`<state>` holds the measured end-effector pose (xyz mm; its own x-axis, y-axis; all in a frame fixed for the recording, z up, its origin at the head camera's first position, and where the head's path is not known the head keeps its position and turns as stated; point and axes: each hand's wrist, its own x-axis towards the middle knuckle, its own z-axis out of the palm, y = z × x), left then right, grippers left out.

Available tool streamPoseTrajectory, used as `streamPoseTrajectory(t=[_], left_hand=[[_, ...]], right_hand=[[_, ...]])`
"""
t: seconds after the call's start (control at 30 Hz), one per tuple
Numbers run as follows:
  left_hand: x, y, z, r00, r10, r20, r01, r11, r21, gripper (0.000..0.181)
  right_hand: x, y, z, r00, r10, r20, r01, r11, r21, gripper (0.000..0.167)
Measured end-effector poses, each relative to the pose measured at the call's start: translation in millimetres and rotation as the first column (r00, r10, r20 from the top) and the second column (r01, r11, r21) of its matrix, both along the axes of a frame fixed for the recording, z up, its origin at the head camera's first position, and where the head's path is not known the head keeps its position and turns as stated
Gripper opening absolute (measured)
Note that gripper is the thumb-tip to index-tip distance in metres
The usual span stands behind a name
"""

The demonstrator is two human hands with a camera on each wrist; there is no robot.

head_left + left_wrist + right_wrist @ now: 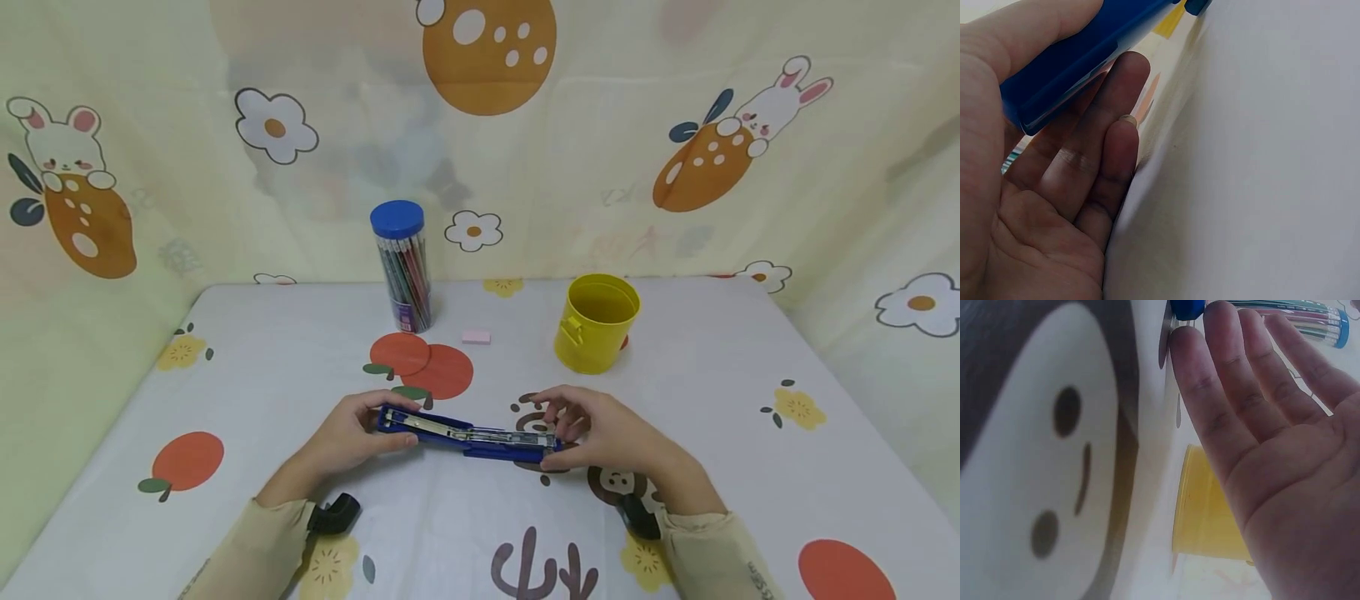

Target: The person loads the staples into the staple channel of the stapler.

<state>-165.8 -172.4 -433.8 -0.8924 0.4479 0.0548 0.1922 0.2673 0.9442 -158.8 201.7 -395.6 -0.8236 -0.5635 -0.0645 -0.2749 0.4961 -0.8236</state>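
Note:
A blue stapler (506,446), swung wide so its metal staple channel shows, is held between both hands just above the table. My left hand (367,433) grips its left end, thumb on the near side and fingers behind; in the left wrist view the thumb lies along the blue casing (1066,62). At the right end, my right hand (600,429) holds the stapler with the thumb at the near edge and fingers at the far side, the index finger raised. In the right wrist view only a blue bit (1188,307) of it shows by the fingertips.
A clear jar of pencils (405,275) with a blue lid stands at the back. Right of it lies a small pink block (476,337). A yellow bucket (588,337) stands beyond my right hand. A patterned cloth (420,533) covers the table.

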Motion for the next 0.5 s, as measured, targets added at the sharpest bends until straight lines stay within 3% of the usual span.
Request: streamPoseTrajectory(t=[0.3, 0.5], left_hand=[[1.4, -0.8, -1.0, 1.000, -0.007, -0.016, 0.007, 0.999, 0.034, 0.037], [0.5, 1.7, 5.1, 1.000, -0.005, -0.029, 0.006, 0.999, 0.037, 0.040]], right_hand=[[-0.1, -0.6, -1.8, 0.999, -0.003, 0.031, 0.003, 1.000, 0.018, 0.077], [-0.7, 1.0, -0.6, 1.000, -0.001, 0.019, 0.001, 1.000, -0.001, 0.079]])
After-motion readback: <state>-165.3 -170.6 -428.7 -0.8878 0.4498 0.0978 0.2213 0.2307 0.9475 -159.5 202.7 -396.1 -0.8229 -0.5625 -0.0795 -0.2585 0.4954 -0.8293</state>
